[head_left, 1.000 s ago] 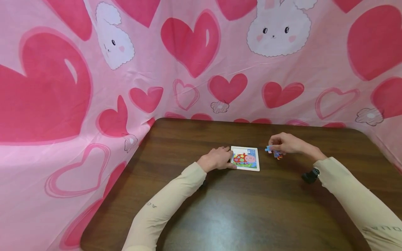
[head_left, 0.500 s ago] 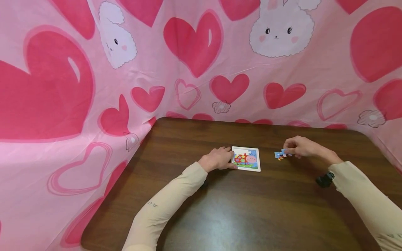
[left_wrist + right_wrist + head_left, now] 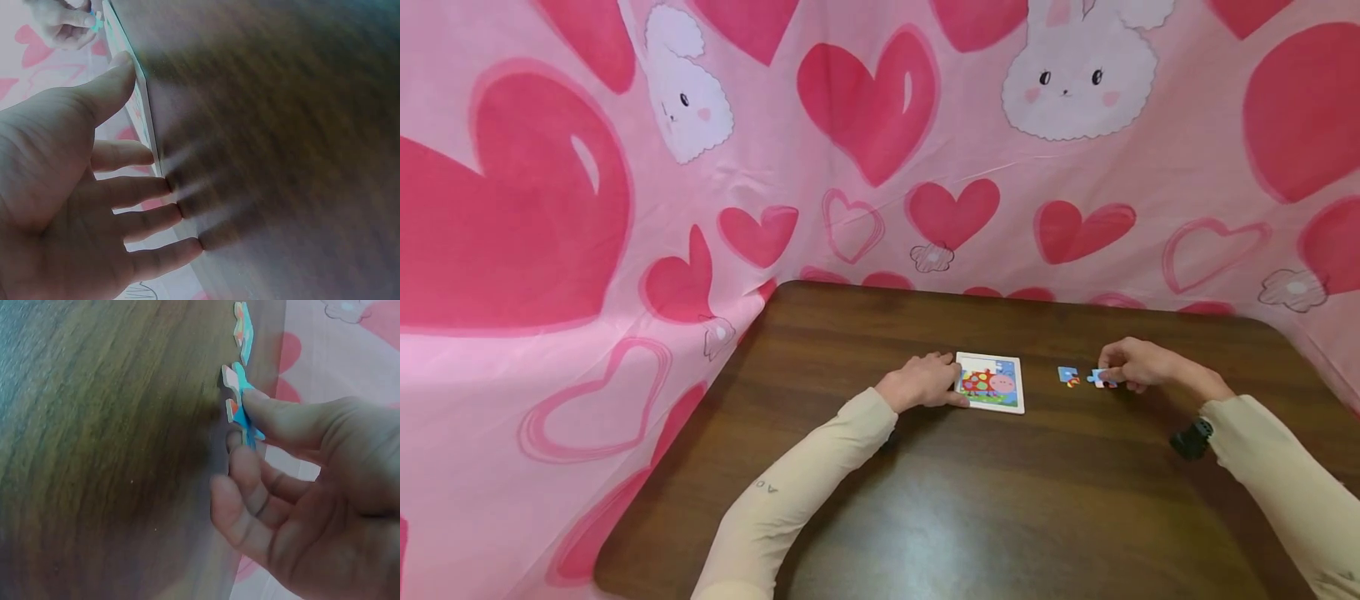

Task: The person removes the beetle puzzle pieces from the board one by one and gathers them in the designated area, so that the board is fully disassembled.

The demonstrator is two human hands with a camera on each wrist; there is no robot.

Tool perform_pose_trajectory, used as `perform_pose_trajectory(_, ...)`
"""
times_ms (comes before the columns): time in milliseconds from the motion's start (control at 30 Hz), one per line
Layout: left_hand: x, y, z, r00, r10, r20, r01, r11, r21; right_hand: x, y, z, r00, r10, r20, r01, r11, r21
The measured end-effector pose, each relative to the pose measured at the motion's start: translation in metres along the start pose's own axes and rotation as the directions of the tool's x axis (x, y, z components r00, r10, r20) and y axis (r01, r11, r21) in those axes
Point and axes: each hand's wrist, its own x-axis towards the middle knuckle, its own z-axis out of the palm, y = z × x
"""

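My left hand (image 3: 928, 381) rests at the left side of a white-rimmed puzzle board (image 3: 1022, 392) with a spotted, pink-faced picture. In the left wrist view its fingers are spread and nearly straight, with fingertips down on the table and the thumb (image 3: 115, 81) near the board's edge (image 3: 149, 115). Right of the board, my right hand (image 3: 1138, 364) pinches a blue puzzle piece (image 3: 1101, 379) low over the table; the right wrist view has this puzzle piece (image 3: 240, 400) tilted up under the thumb. Another blue puzzle piece (image 3: 1067, 375) lies between hand and board.
Both hands work over a brown wooden table (image 3: 925, 500). A pink cloth (image 3: 850, 125) printed with hearts and rabbits hangs behind and to the left. A black wrist device (image 3: 1192, 439) sits at the right sleeve.
My right hand has moved right, away from the board, carrying one puzzle piece. The other puzzle piece now lies apart from it on the table. My left hand stays at the board.
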Motion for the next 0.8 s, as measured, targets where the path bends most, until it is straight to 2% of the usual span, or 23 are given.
perform_pose_trajectory(367, 0.0, -0.002, 0.002, 1.0, 0.01, -0.01, -0.01, 1.0, -0.017, 0.003, -0.006, 0.003, 0.995, 0.063, -0.081, -0.077, 0.981, -0.18)
perform_pose_trajectory(433, 0.001, -0.002, 0.002, 1.0, 0.009, -0.008, -0.01, 1.0, -0.015, 0.004, -0.007, 0.004, 0.994, 0.061, -0.092, -0.077, 0.981, -0.177)
perform_pose_trajectory(700, 0.0, 0.0, 0.002, 1.0, 0.002, 0.0, -0.002, 1.0, 0.002, 0.01, -0.019, 0.011, 0.988, -0.033, -0.153, 0.014, 0.992, -0.123)
perform_pose_trajectory(800, 0.001, 0.0, 0.002, 1.0, -0.002, -0.004, 0.002, 1.0, 0.004, 0.014, -0.026, 0.014, 0.984, -0.047, -0.171, 0.031, 0.995, -0.094)
